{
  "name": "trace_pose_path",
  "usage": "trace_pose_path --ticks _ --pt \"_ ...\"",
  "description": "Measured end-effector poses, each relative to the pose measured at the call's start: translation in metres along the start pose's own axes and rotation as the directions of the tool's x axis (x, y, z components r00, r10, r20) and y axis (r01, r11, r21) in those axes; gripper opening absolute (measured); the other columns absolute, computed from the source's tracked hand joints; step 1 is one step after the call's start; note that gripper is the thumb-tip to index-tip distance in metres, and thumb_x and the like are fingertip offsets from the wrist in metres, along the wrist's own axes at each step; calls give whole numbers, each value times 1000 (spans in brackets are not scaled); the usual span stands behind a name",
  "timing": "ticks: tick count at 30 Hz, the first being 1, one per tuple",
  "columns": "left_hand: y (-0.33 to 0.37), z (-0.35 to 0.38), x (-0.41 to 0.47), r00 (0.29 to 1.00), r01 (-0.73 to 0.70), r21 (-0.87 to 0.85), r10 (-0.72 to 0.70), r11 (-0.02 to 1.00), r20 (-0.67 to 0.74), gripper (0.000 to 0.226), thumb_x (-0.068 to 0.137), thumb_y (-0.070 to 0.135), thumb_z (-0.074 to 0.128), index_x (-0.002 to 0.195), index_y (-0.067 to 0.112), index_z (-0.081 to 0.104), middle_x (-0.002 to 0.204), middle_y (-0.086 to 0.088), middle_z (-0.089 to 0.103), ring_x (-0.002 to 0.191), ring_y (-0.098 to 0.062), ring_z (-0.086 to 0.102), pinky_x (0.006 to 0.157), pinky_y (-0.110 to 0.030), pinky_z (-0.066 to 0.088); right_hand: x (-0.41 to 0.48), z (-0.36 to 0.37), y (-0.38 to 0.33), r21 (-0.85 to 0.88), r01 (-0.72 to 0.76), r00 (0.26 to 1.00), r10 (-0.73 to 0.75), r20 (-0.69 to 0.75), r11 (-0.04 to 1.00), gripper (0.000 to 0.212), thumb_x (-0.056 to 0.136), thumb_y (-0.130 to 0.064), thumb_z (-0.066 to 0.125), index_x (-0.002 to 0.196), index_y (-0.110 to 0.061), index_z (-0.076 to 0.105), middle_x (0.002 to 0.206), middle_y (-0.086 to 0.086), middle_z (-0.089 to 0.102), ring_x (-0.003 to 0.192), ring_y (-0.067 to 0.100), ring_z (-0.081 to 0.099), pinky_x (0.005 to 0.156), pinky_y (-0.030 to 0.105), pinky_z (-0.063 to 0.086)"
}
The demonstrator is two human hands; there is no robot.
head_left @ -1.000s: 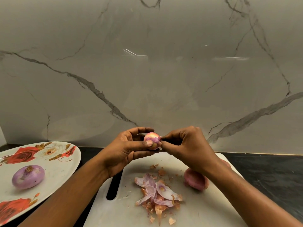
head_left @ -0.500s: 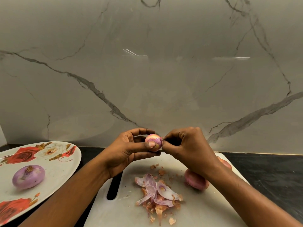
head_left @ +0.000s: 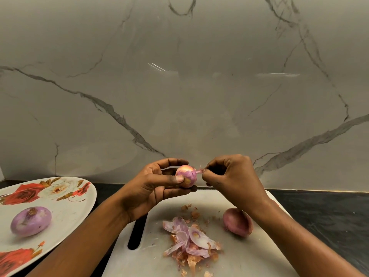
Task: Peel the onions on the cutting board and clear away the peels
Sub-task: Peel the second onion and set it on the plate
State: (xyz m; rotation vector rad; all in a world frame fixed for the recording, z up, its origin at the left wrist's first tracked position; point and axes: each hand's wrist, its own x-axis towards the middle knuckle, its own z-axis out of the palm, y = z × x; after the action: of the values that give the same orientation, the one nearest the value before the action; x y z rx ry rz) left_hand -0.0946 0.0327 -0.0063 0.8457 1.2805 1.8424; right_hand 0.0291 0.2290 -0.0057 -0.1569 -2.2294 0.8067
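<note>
The left hand cradles a small, slick, half-peeled pink onion above the board while the right hand pinches its thin, tear-prone papery skin strip at the right end.

head cam | 1 view | forward-down | close above cutting board | facing marble wall

Onions, peels and a plate on a counter before a wall.

The cutting board lies on the counter, with the plate just to its left and the wall behind both. The first onion sits on the plate. The second onion rests on the board's right part, and the pile of peels lies left of it. Above the board's far edge the left hand holds the third onion. Just right of it, the right hand pinches a strip of peel.
</note>
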Motion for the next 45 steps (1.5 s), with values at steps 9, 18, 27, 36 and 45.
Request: trace_pose_path --ticks 9,18,27,36,45 --pt "1 0 -1 999 7 -18 -6 1000 46 57 76 -12 65 131 0 64 131 -30 67 111 -57 68 86 -44 66 5 -6 2 54 -126 992 124 35 991 9 85 -15 81 76 -16 82 65 -1 76 61 14 77 66 44 67" --pt "1 -2 0 998 -35 -87 31 996 -47 59 76 -5 76 133 0 61 132 -32 66 108 -50 71 81 -40 66 6 -13 -9 181 -232 927 161 338 956 6 86 -6 86 90 -5 81 77 10 80 72 25 80 67 36 66" --pt "1 3 -1 998 -7 -66 3 998 -62 60 79 10 81 134 3 60 126 -29 70 113 -52 70 87 -45 65 3 -12 -13 253 -264 929 175 327 931 23 100 -20 71 90 -3 82 85 8 81 76 25 81 72 39 67" --pt "-1 0 1 992 -46 117 59 992 -115 41 85 16 79 125 7 71 122 -16 75 105 -30 73 77 -32 65 3 -12 -13 357 -301 923 177 341 884 12 92 -11 80 100 -1 79 85 14 80 80 29 81 72 39 67" --pt "-5 -4 3 996 -33 124 42 992 -76 44 85 2 74 129 5 71 126 -21 73 115 -40 72 92 -42 64 2 -12 -11 382 -296 924 160 348 876 14 91 -9 80 102 -1 82 84 14 81 82 27 81 72 32 66"
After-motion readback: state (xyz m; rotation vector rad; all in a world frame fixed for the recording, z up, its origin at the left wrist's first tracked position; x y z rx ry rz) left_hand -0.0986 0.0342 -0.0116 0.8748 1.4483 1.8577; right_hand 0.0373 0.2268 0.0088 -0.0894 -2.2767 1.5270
